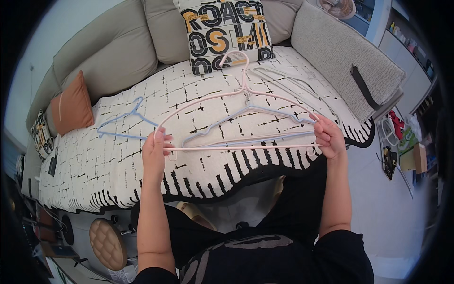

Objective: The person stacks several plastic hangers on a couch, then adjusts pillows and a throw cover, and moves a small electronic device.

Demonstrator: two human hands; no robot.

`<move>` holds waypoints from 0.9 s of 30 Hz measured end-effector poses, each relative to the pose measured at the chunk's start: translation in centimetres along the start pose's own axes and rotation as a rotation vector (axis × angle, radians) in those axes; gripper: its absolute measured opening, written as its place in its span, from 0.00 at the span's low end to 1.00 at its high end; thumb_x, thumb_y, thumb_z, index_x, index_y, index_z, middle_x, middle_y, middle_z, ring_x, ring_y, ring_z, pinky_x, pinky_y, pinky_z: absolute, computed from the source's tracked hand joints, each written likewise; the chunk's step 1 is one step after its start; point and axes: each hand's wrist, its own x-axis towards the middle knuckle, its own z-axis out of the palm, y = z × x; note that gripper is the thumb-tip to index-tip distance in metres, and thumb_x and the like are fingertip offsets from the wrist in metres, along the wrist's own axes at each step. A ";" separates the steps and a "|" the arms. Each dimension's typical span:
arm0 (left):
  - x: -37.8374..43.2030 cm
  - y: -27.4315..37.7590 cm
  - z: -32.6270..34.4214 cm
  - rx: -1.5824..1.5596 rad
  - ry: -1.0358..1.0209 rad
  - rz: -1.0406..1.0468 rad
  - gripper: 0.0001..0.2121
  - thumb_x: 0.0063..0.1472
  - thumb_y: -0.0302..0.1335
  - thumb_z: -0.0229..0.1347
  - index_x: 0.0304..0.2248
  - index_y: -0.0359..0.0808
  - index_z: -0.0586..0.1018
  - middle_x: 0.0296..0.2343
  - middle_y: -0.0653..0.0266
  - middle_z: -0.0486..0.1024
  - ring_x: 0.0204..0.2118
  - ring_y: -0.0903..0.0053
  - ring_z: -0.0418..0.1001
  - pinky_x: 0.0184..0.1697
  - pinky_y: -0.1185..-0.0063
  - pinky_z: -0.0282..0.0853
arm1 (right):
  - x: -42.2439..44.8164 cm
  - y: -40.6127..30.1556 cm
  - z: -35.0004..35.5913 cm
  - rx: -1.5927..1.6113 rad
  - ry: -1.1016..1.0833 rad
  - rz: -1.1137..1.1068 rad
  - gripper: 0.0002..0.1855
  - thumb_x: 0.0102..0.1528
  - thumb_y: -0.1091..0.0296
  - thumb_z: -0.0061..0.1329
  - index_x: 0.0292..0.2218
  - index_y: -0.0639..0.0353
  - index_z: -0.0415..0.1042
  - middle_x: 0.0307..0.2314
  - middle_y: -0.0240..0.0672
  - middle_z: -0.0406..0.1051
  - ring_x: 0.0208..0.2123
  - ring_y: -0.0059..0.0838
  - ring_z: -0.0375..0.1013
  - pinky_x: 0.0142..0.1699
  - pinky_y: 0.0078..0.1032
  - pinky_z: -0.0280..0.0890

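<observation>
My left hand (155, 152) and my right hand (328, 136) hold a pink clothes hanger (244, 88) by its two ends, above the sofa seat. Its hook points toward the sofa back and its straight bar runs between my hands. Beneath it, blue and pink hangers (227, 121) lie overlapped on the black-and-white sofa cover (209, 177). To the left, a single blue hanger (122, 135) rests on the cover, its right end partly hidden by my left hand. Pale greenish-grey hangers (296, 90) lie farther back on the right.
A patterned cushion (227, 33) leans on the sofa back; an orange cushion (72, 104) sits at the left. The fabric armrest (344, 56) bears a dark strap. A tufted round stool (107, 244) stands at lower left. Boxes (420, 158) and assorted items lie on the right floor.
</observation>
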 end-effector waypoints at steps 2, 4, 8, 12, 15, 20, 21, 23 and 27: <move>-0.6 0.0 0.6 -0.224 -0.141 -0.176 0.15 0.61 0.36 0.40 0.31 0.32 0.71 0.16 0.72 0.64 0.17 0.88 0.61 0.20 0.88 0.56 | 0.4 -0.5 -0.5 -0.103 0.051 -0.022 0.13 0.54 0.73 0.37 0.40 0.70 0.64 0.18 0.26 0.62 0.12 0.06 0.47 0.13 0.06 0.40; -0.7 -0.4 1.2 -0.234 -0.149 -0.191 0.14 0.61 0.35 0.40 0.30 0.33 0.71 0.14 0.73 0.62 0.15 0.90 0.57 0.18 0.89 0.52 | 1.4 -0.1 -0.8 -0.226 0.145 -0.053 0.13 0.54 0.73 0.37 0.40 0.70 0.64 0.18 0.25 0.62 0.13 0.07 0.48 0.14 0.05 0.42; -0.6 -2.0 3.2 -0.046 -0.104 -0.135 0.14 0.60 0.35 0.40 0.30 0.33 0.72 0.13 0.73 0.59 0.16 0.87 0.57 0.19 0.85 0.53 | 3.5 1.2 -1.8 -0.665 0.397 -0.210 0.12 0.52 0.71 0.42 0.37 0.66 0.69 0.20 0.26 0.65 0.17 0.11 0.56 0.21 0.11 0.51; -0.4 -3.3 5.3 0.337 0.052 0.080 0.13 0.59 0.35 0.41 0.34 0.35 0.73 0.15 0.64 0.63 0.21 0.73 0.64 0.26 0.76 0.60 | 5.0 3.3 -4.0 -1.034 0.575 -0.389 0.10 0.49 0.69 0.45 0.33 0.62 0.73 0.23 0.32 0.69 0.23 0.22 0.64 0.31 0.18 0.59; -0.4 -4.6 6.1 0.521 0.109 0.161 0.12 0.58 0.34 0.43 0.34 0.37 0.74 0.19 0.61 0.66 0.23 0.68 0.66 0.28 0.75 0.61 | 5.3 3.6 -4.6 -1.276 0.606 -0.518 0.09 0.47 0.69 0.46 0.31 0.60 0.74 0.23 0.37 0.70 0.25 0.28 0.67 0.33 0.22 0.61; -0.9 -5.2 6.8 0.645 0.177 0.182 0.10 0.54 0.32 0.47 0.32 0.38 0.76 0.25 0.62 0.66 0.26 0.69 0.67 0.28 0.74 0.62 | 5.8 4.2 -5.5 -1.417 0.605 -0.602 0.08 0.46 0.69 0.47 0.30 0.60 0.74 0.25 0.40 0.70 0.28 0.35 0.68 0.36 0.27 0.62; -1.0 -5.1 6.8 0.647 0.202 0.199 0.09 0.54 0.31 0.48 0.32 0.38 0.76 0.26 0.62 0.66 0.26 0.69 0.67 0.29 0.74 0.63 | 5.7 4.2 -5.2 -1.409 0.597 -0.495 0.09 0.46 0.69 0.46 0.30 0.59 0.74 0.25 0.40 0.70 0.29 0.35 0.68 0.37 0.27 0.62; -0.9 -5.3 6.8 0.651 0.229 0.212 0.09 0.53 0.31 0.49 0.31 0.38 0.77 0.26 0.62 0.66 0.26 0.69 0.67 0.29 0.74 0.63 | 5.7 4.5 -5.1 -1.399 0.583 -0.387 0.09 0.46 0.69 0.46 0.30 0.59 0.74 0.26 0.39 0.70 0.30 0.35 0.68 0.37 0.27 0.62; -0.6 -5.3 6.8 0.609 0.175 0.176 0.09 0.52 0.31 0.49 0.31 0.38 0.77 0.27 0.62 0.67 0.28 0.69 0.68 0.30 0.74 0.63 | 5.8 4.3 -5.4 -1.509 0.576 -0.377 0.10 0.47 0.67 0.45 0.32 0.59 0.73 0.27 0.39 0.70 0.31 0.36 0.68 0.39 0.29 0.61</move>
